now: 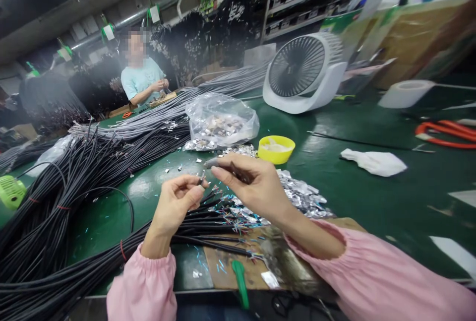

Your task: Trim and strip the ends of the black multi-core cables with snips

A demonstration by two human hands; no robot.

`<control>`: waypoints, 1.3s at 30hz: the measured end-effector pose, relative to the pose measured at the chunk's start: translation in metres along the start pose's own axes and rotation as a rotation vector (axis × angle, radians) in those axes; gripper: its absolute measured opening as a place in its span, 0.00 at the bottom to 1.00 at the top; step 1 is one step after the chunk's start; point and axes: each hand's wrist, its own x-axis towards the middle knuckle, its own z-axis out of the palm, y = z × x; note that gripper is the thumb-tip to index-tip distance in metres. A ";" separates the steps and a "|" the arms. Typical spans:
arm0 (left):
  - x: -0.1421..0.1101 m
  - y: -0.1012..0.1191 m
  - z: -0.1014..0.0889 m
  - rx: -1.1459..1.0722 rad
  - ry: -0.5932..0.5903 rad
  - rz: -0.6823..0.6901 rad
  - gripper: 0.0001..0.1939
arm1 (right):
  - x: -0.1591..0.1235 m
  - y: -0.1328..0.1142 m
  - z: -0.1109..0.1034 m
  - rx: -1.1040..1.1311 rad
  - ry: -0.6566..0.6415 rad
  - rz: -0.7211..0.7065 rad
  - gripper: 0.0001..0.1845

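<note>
My left hand (178,197) is closed, its thumb and forefinger pinching the end of a black cable (201,180). Just to its right is my right hand (256,182), with thumb and forefinger brought together close to the cable's tip; a grey covering shows on the forefinger. Whatever sits between those fingertips is too small to make out. Below both hands lies a bundle of black cables (201,226), its stripped ends showing thin coloured wires (241,219). Behind my right wrist spreads a pile of silver foil pieces (303,194).
A clear bag of foil pieces (223,125), a yellow tub (275,150) and a white fan (303,70) stand beyond my hands. More black cables (92,177) cover the left. A green-handled tool (240,281) lies at the front edge; orange-handled scissors (442,132) lie right. A co-worker (143,80) sits opposite.
</note>
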 end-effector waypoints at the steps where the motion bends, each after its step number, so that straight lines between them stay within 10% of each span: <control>1: -0.001 0.000 0.002 0.026 0.043 -0.005 0.23 | 0.000 -0.002 -0.001 -0.004 -0.014 -0.043 0.07; 7: -0.004 -0.002 0.010 0.217 0.296 0.117 0.16 | -0.001 -0.005 -0.002 -0.056 -0.008 -0.242 0.07; 14: -0.005 -0.008 0.008 0.295 0.267 0.115 0.19 | -0.005 -0.006 0.002 -0.115 0.002 -0.308 0.07; 29: -0.010 -0.003 0.007 0.168 0.264 0.124 0.23 | -0.008 -0.003 0.007 -0.177 -0.094 -0.026 0.15; 39: -0.015 -0.006 0.011 0.617 0.458 0.389 0.11 | -0.005 -0.009 0.003 -0.102 -0.134 0.006 0.11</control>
